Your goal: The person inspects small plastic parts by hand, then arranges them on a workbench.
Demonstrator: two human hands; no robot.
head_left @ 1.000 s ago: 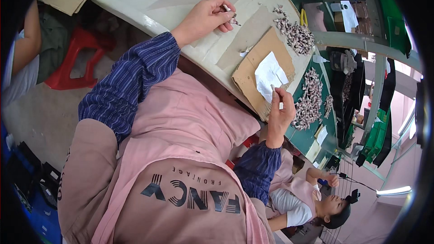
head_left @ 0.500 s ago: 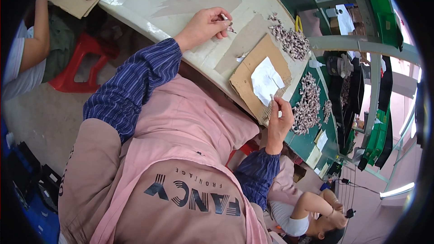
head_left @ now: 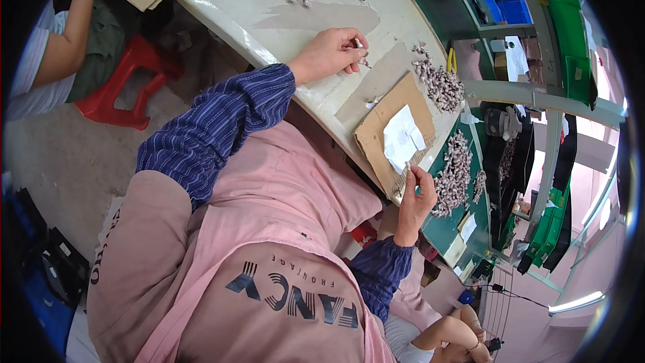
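In my left hand, over the pale worktable, a small white-and-dark piece is pinched between thumb and fingers. It resembles the little mottled pieces heaped on the table, though the fingers cover most of it. My right hand is closed in a pinch at the near edge of a brown cardboard sheet. Something tiny and pale shows at its fingertips, too small to name. Those fingertips are by the lower corner of a crumpled white paper lying on the cardboard.
Mottled pieces lie in a pile beyond the cardboard, and another pile covers the green surface to the right. A co-worker's arm and a red stool are at the left. Another person sits at lower right.
The table and everything on it have shifted slightly right and down in the view. Both hands keep their pinches, close to the same spots over the table and cardboard.
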